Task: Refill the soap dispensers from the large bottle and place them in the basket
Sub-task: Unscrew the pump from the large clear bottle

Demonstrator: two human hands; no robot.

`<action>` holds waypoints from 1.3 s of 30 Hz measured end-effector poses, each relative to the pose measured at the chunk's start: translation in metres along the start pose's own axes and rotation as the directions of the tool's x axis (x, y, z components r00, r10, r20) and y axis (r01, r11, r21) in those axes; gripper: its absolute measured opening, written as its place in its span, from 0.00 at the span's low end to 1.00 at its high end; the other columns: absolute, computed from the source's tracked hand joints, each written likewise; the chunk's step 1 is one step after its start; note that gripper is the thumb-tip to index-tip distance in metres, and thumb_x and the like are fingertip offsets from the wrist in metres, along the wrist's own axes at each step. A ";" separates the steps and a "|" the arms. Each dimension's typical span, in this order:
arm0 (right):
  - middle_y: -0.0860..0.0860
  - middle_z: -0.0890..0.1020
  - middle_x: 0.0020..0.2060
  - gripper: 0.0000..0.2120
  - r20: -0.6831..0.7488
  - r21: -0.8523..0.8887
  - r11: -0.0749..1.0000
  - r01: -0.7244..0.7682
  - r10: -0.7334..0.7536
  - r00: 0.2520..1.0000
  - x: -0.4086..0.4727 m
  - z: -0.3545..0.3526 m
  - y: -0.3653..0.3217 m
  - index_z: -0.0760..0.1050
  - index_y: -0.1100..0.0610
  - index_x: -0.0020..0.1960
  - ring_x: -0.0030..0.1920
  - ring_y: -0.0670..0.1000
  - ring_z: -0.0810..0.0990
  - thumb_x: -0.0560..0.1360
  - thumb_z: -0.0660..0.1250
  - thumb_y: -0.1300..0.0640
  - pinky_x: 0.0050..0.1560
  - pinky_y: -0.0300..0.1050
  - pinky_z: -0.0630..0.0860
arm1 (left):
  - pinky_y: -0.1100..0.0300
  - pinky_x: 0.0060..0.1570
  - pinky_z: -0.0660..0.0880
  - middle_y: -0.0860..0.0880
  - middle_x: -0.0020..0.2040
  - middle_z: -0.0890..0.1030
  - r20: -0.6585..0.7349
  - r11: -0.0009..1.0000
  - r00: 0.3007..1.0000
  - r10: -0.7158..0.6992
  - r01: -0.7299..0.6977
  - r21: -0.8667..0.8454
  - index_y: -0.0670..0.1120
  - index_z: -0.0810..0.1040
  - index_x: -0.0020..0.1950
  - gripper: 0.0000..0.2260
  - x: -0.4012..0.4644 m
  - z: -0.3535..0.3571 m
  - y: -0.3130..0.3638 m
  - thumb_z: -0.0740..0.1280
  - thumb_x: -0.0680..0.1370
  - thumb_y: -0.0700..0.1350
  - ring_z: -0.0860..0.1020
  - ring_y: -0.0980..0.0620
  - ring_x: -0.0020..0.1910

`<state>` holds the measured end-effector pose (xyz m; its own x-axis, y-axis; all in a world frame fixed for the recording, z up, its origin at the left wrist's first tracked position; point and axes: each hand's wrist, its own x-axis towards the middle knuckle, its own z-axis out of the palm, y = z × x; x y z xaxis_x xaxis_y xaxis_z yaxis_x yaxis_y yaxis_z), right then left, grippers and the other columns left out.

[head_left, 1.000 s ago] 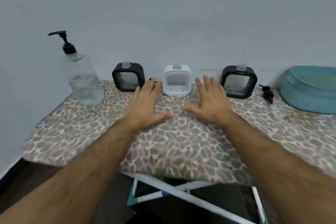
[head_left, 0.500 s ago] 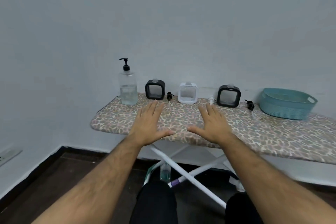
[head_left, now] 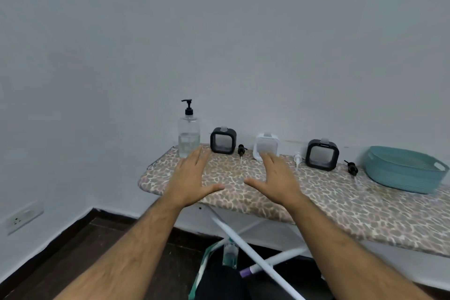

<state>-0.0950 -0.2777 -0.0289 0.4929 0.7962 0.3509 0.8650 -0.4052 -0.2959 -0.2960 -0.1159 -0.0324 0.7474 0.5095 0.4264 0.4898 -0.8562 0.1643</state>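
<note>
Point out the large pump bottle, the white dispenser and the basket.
large pump bottle (head_left: 188,137): head view, on its clear body.
white dispenser (head_left: 266,145): head view, on its front face.
basket (head_left: 404,179): head view, on its teal outer wall.

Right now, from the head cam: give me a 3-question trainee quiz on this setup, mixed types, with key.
1. True or false: the left hand grips the large bottle.
2. How many square dispensers stand along the wall? A) two B) three C) four
3. Fill in: the white dispenser stands between two ____ ones.

Key
1. False. Both the left hand and the right hand are open, fingers spread, holding nothing.
2. B: left black dispenser, the white one, right black dispenser. None is in the teal basket yet.
3. Black.
</note>
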 end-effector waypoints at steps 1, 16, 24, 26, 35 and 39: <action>0.53 0.63 0.77 0.46 -0.003 0.034 0.999 0.011 -0.011 1.000 0.008 0.004 -0.004 0.56 0.52 0.80 0.76 0.54 0.62 0.72 0.65 0.29 0.74 0.54 0.64 | 0.46 0.77 0.50 0.48 0.82 0.48 0.006 1.000 1.000 -0.016 0.016 -0.008 0.51 0.47 0.81 0.50 0.004 0.002 -0.008 0.58 0.68 0.77 0.50 0.48 0.80; 0.50 0.61 0.79 0.42 0.153 0.455 0.888 -0.072 0.002 0.988 0.149 0.105 -0.050 0.54 0.51 0.81 0.77 0.51 0.63 0.75 0.71 0.42 0.74 0.49 0.62 | 0.51 0.73 0.58 0.50 0.80 0.58 0.032 0.831 0.929 -0.369 0.346 -0.435 0.51 0.54 0.80 0.46 0.091 0.053 -0.123 0.68 0.70 0.68 0.59 0.50 0.77; 0.51 0.66 0.76 0.43 0.191 0.642 0.758 -0.114 -0.014 0.982 0.228 0.158 -0.077 0.55 0.52 0.80 0.74 0.52 0.67 0.73 0.75 0.48 0.73 0.53 0.67 | 0.49 0.73 0.64 0.49 0.79 0.60 0.099 0.597 0.853 -0.513 0.437 -0.672 0.51 0.53 0.81 0.41 0.150 0.089 -0.175 0.67 0.75 0.64 0.62 0.49 0.76; 0.51 0.69 0.73 0.44 0.205 0.683 0.718 -0.132 -0.015 0.979 0.244 0.169 -0.084 0.54 0.51 0.80 0.72 0.53 0.70 0.73 0.76 0.50 0.71 0.53 0.69 | 0.49 0.71 0.66 0.49 0.79 0.60 0.109 0.535 0.848 -0.519 0.422 -0.732 0.51 0.54 0.80 0.39 0.165 0.097 -0.182 0.66 0.76 0.64 0.63 0.49 0.76; 0.49 0.78 0.61 0.30 0.162 0.789 0.600 -0.131 0.002 0.987 0.267 0.203 -0.106 0.64 0.51 0.73 0.61 0.52 0.78 0.76 0.73 0.60 0.63 0.56 0.78 | 0.67 0.55 0.74 0.55 0.65 0.76 0.085 0.448 0.871 -0.484 0.330 -0.831 0.51 0.65 0.76 0.26 0.191 0.104 -0.179 0.66 0.80 0.54 0.76 0.59 0.61; 0.47 0.77 0.58 0.29 0.189 0.814 0.563 -0.143 -0.024 0.982 0.250 0.189 -0.102 0.65 0.51 0.73 0.59 0.48 0.77 0.76 0.72 0.62 0.64 0.52 0.77 | 0.49 0.63 0.76 0.49 0.66 0.78 0.086 0.439 0.860 -0.503 0.340 -0.832 0.51 0.66 0.75 0.28 0.174 0.097 -0.170 0.68 0.78 0.57 0.77 0.52 0.64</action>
<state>-0.0778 0.0480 -0.0786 0.4459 0.8760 0.1838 0.3405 0.0239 -0.9399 -0.2057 0.1261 -0.0723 0.4350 0.8761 0.2080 0.0957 -0.2747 0.9568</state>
